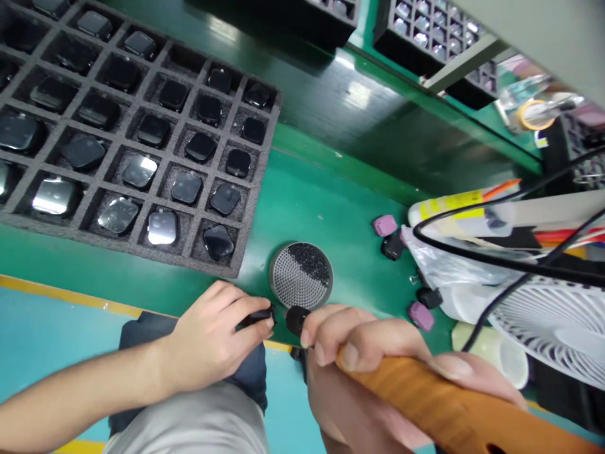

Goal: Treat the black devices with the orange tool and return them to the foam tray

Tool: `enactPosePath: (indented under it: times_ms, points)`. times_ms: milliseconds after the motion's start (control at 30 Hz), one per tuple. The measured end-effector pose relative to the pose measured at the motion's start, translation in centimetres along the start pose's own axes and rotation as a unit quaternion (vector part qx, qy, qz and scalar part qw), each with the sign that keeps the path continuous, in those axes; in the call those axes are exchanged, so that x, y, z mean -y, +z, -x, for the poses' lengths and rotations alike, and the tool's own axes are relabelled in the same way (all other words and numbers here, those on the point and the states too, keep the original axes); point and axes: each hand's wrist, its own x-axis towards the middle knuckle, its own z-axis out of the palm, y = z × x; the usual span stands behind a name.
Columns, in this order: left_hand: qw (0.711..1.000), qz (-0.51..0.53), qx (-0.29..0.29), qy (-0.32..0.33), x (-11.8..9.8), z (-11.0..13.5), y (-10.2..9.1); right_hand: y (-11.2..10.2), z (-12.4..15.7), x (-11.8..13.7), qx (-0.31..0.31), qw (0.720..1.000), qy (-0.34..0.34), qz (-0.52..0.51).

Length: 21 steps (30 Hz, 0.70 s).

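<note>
Near the front edge of the green bench, my left hand (210,334) is closed on a small black watch case (258,317), pinched between thumb and fingers. My right hand (378,340) wraps round an orange power screwdriver (420,391). Its black nose (297,320) points left at the watch case, close to it; I cannot make out whether the bit touches. Just beyond both hands sits a round dish (288,284) with a dotted floor, and tiny dark screws (309,261) lie across its far right part.
At the left, a grey foam tray (184,255) holds several dark watch cases in compartments. A white fan (553,321), a black cable (472,252) and a plastic bag (454,258) crowd the right. Small pink blocks (420,316) and black pieces lie before them. More trays stand behind.
</note>
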Motion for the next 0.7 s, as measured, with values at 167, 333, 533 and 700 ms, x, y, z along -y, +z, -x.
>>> enactPosePath:
  times_ms: [167, 333, 533, 700]
  points:
    - [1.0, 0.005, -0.003, -0.004, 0.1, 0.0, 0.1, 0.3, -0.3, -0.4, 0.017, 1.0, 0.003, -0.008]
    - [1.0, 0.008, 0.001, -0.006, 0.1, -0.1, 0.1, 0.4, -0.3, -0.5, 0.015, 1.0, -0.007, -0.011]
    - [1.0, 0.01, 0.004, -0.013, 0.0, -0.1, 0.2, -0.2, -0.5, -1.2, 0.053, 0.998, -0.032, -0.009]
    - [1.0, 0.012, 0.001, -0.012, 0.0, -0.2, 0.2, 0.0, -0.3, -0.9, 0.065, 0.997, -0.029, 0.01]
